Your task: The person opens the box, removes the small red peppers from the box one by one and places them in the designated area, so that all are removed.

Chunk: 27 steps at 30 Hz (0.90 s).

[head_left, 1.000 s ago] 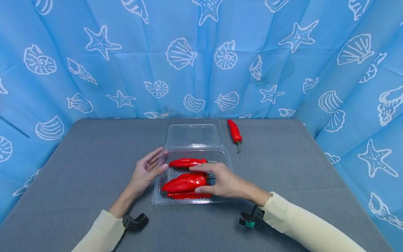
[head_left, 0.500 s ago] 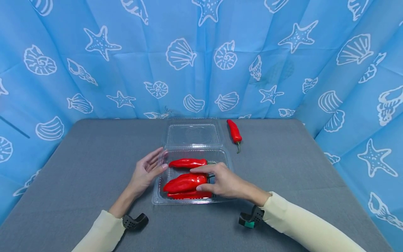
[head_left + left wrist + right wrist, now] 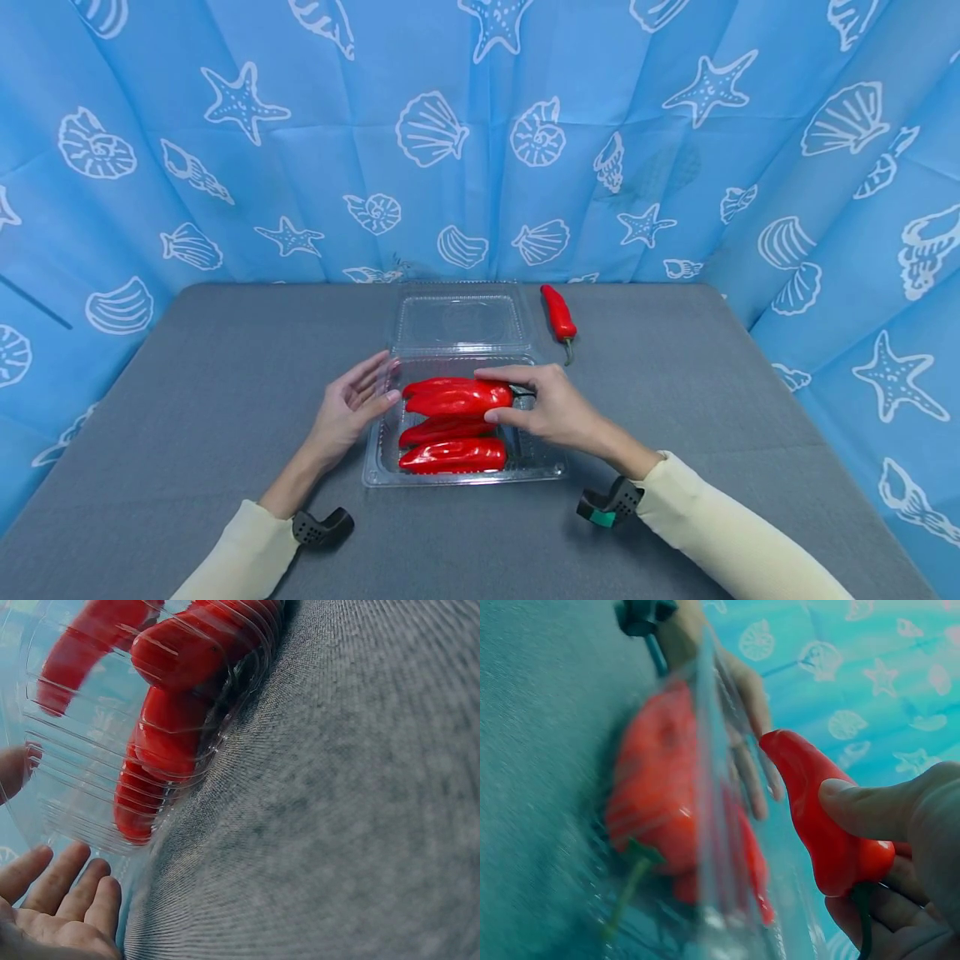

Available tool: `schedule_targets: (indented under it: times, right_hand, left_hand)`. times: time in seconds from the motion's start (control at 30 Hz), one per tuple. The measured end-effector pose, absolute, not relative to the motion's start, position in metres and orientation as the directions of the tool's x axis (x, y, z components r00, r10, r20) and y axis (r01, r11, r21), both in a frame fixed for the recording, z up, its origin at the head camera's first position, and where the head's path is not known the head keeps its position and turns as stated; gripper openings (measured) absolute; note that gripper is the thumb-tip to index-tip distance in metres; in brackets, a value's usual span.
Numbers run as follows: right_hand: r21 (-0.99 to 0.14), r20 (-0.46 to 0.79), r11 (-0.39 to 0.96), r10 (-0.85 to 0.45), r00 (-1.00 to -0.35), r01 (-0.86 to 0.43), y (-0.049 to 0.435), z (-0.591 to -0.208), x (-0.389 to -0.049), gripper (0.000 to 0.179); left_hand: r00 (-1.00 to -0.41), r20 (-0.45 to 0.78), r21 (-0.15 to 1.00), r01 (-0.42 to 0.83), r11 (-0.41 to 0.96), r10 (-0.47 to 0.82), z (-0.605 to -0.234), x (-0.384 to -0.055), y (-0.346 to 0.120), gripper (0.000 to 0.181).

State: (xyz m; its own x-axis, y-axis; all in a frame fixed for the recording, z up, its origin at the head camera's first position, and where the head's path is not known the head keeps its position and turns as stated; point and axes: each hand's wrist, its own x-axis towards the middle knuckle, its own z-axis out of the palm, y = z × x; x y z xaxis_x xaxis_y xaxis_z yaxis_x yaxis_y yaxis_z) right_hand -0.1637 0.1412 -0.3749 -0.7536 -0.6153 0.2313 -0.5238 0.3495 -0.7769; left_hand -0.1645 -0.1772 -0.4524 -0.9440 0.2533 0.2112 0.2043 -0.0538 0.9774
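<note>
My right hand [image 3: 555,408] pinches a glossy red pepper [image 3: 459,400] near its stem end, thumb on one side and fingers on the other. In the right wrist view this pepper [image 3: 817,817] is held up with its dark green stem hanging down by the fingers. It overlaps the back part of a clear plastic clamshell box [image 3: 540,458], where another red pepper [image 3: 435,384] is partly hidden. More red peppers [image 3: 453,457] lie in the front of the box. My left hand [image 3: 348,408] has its fingers extended at the box's left wall, palm turned toward it.
The box's clear lid [image 3: 461,321] lies folded open toward the back. Behind the box to the right, a single red pepper [image 3: 558,312] with a green stem rests on the grey cloth table [image 3: 675,400]. A blue shell-print curtain [image 3: 480,200] hangs behind the table.
My right hand has lifted the pepper from the front part of the box and moved it back and slightly right. Peppers beneath it have come into view. The left hand has stayed put.
</note>
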Motion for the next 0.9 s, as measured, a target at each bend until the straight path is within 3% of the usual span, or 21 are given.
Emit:
schedule_targets:
  times: [0.47,0.9]
  right_hand:
    - [-0.835,0.268,0.362,-0.393,-0.880,-0.415,0.174,-0.368,-0.182,0.053]
    - [-0.871,0.299,0.386,-0.075,-0.951,-0.304,0.216,-0.383,-0.211,0.051]
  left_hand:
    - [-0.940,0.214,0.977,0.204,-0.063,0.265,-0.452,-0.163,-0.178,0.069]
    - [-0.943,0.215,0.977,0.206,-0.063,0.252,-0.454,-0.165,-0.177,0.069]
